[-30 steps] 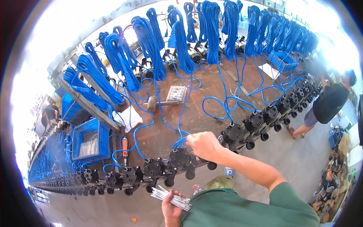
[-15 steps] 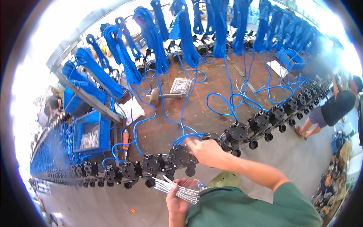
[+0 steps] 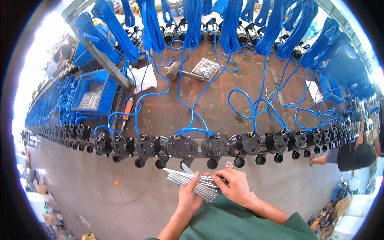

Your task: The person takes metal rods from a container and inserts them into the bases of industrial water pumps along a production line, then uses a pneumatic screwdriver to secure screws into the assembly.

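Lying crosswise in left hand (image 3: 189, 197), metal rods (image 3: 192, 183), tips pointing left.

Grey concrete floor (image 3: 100, 188) beneath a long brown workbench (image 3: 224, 104), seemingly under bright daylight.

Hands (image 3: 214, 190) on metal rod bundle (image 3: 192, 183)

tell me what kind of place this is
Most likely a factory assembly or test line. A long row of black pump bodies lines the workbench edge, coils of blue cable hang above, and both hands hold a bundle of long metal bolts.
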Available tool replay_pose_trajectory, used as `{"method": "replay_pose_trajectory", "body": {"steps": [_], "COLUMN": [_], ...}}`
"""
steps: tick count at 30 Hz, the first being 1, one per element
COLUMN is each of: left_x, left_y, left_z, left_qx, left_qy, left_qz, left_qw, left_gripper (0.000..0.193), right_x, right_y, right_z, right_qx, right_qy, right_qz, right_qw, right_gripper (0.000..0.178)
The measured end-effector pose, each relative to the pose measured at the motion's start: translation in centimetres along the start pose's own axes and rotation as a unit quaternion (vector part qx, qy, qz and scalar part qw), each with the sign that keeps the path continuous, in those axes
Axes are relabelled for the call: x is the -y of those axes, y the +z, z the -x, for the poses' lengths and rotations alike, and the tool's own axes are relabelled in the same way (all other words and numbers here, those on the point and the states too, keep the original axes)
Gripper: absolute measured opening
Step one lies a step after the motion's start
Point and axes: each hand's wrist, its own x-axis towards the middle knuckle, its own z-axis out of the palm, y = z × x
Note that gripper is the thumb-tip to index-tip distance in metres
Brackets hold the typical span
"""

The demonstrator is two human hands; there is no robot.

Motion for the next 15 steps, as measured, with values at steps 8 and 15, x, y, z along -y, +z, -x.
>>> {"method": "replay_pose_trajectory", "body": {"steps": [8,15], "left_x": [-0.2,-0.1], "left_y": [1.0,-1.4], "left_z": [-0.2,0.1], "left_qx": [-0.045,-0.082], "left_qy": [0.078,0.14], "left_qz": [0.066,0.085], "left_qw": [0.994,0.983], "left_gripper": [0.024,0.019], "right_x": [-2.2,-2.4], "right_y": [-3.3,-8.1], "right_z": [-0.8,-4.3], "right_qx": [-0.035,-0.068], "right_qy": [0.027,-0.029], "right_qz": [-0.033,0.062], "right_qw": [0.998,0.995], "right_gripper": [0.005,0.005]}}
